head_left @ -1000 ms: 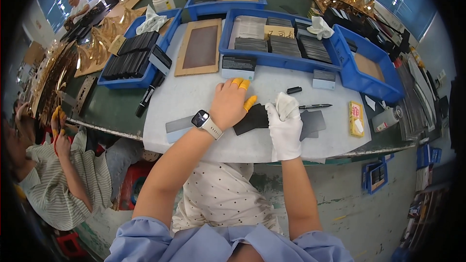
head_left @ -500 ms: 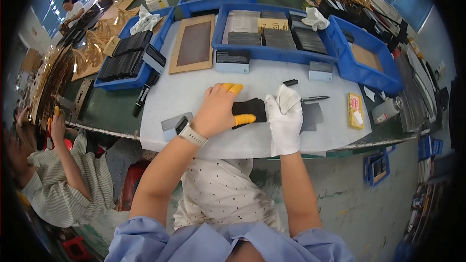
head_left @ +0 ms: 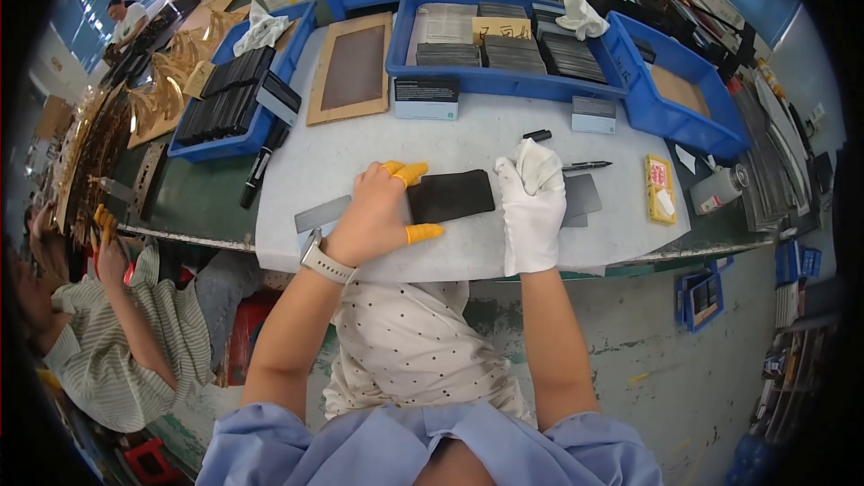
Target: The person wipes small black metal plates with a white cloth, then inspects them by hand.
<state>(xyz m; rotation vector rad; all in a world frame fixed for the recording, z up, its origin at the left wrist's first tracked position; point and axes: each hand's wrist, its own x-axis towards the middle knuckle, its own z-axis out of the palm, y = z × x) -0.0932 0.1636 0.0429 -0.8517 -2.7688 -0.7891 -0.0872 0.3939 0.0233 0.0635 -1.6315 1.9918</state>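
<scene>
A black rectangular piece (head_left: 452,196) lies flat on the white-covered table, between my hands. My left hand (head_left: 373,216), with yellow finger cots on thumb and index finger, is at its left end. Thumb and index are spread apart near its lower and upper edges; any contact is hard to make out. My right hand (head_left: 528,232) wears a white glove and is closed on a bunched white cloth (head_left: 540,165), just beyond the piece's right end. Flat grey pieces (head_left: 583,198) lie right of the glove, partly hidden by it.
Blue trays (head_left: 504,81) with stacked dark pieces line the far side. A framed brown board (head_left: 354,72) lies beside them. A pen (head_left: 589,166), its cap (head_left: 537,135), a yellow box (head_left: 660,189) and a thick marker (head_left: 256,175) are around. A co-worker (head_left: 126,333) sits left.
My left hand has shifted left, its fingers spreading wider. The black pieces, offset before, now look like one squared rectangle. My gloved hand has hardly moved.
</scene>
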